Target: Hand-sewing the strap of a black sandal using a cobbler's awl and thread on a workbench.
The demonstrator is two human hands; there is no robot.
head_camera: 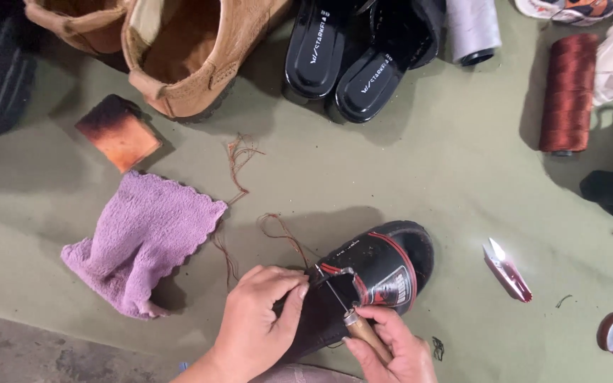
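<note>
Stitching a black sandal (381, 273)

Left hand (257, 319) pinches brown thread (285, 237); right hand (391, 347) clamps the awl (352, 323). Thread likely needs holding taut for a clean stitch.

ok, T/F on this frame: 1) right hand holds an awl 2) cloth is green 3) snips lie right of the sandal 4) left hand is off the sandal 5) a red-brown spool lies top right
1) Right hand holds a wooden-handled awl: true.
2) Cloth is green: false, it is purple; the mat under it is green.
3) Snips lie right of the sandal: true.
4) Left hand is off the sandal: false, it rests on the sandal, fingers at the strap beside the awl tip.
5) Red-brown spool lies top right: true.
</note>
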